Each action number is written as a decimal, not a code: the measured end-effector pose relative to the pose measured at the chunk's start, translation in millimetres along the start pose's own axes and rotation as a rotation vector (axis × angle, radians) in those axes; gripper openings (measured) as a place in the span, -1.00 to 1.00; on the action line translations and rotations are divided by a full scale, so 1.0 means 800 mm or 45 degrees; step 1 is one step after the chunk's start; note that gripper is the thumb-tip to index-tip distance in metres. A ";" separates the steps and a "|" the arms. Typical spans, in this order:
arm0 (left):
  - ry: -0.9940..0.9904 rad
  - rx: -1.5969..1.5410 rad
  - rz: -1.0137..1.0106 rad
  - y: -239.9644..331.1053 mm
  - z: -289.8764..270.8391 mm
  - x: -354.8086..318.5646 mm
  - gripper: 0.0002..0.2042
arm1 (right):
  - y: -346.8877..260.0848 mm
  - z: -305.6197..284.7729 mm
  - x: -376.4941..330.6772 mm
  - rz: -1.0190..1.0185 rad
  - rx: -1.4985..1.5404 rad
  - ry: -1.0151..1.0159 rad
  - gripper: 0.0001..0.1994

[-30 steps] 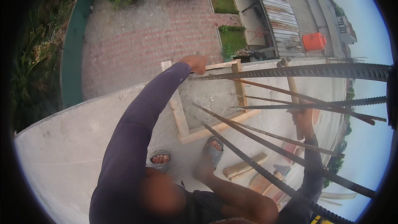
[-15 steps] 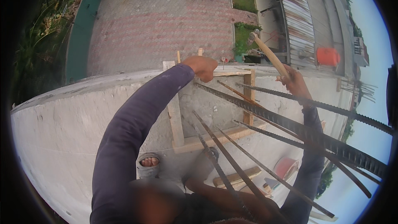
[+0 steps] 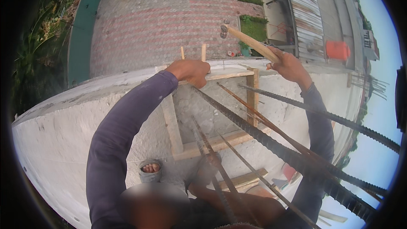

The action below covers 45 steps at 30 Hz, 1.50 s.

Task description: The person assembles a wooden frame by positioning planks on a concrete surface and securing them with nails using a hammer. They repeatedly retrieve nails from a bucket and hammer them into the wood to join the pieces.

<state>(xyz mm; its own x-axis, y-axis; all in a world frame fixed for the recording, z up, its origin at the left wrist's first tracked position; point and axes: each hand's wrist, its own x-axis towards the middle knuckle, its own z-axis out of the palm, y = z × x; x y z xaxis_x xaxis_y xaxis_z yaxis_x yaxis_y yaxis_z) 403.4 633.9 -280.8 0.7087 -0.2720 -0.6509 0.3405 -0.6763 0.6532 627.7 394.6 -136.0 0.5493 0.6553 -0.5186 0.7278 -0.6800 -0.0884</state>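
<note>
My right hand (image 3: 292,68) grips the wooden handle of a hammer (image 3: 250,42) raised at the far right, its metal head pointing left. My left hand (image 3: 190,72) is closed over the far board of a wooden frame (image 3: 173,127), near its far left corner. The undersides of those fingers are hidden. The frame lies on the concrete around several ribbed steel bars (image 3: 241,123), which rise toward me and to the right. Two short wooden sticks (image 3: 204,53) stand up just beyond my left hand.
The concrete ledge (image 3: 85,131) drops off at its far edge to a paved yard (image 3: 157,29) below. My sandalled foot (image 3: 150,169) is near the frame. Wood pieces (image 3: 241,180) and a reddish container (image 3: 289,172) lie at the near right. The bars cross in front of my right arm.
The hammer has swung left and its head tilts further that way, with my right hand shifting slightly left. My left hand has slid left along the far board. The view has shifted a little.
</note>
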 end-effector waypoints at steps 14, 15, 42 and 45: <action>0.009 -0.062 0.115 -0.014 -0.013 -0.018 -0.28 | -0.028 -0.003 0.028 0.065 -0.178 -0.112 -0.34; 0.016 -0.062 0.119 -0.015 -0.013 -0.018 -0.28 | -0.023 -0.006 0.026 0.037 -0.090 -0.110 -0.35; -0.150 0.058 0.070 0.002 -0.004 -0.005 -0.18 | 0.015 0.003 -0.005 0.065 0.124 -0.042 -0.35; -0.042 0.093 0.192 0.000 0.001 -0.011 -0.28 | 0.019 0.005 -0.008 0.107 0.125 -0.039 -0.34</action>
<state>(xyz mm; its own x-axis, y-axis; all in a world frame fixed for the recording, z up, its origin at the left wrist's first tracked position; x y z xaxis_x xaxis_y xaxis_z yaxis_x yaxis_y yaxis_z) 396.6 635.6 -275.8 0.7275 -0.3957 -0.5605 0.1847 -0.6739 0.7154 633.5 378.4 -137.4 0.5929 0.5854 -0.5530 0.6352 -0.7621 -0.1256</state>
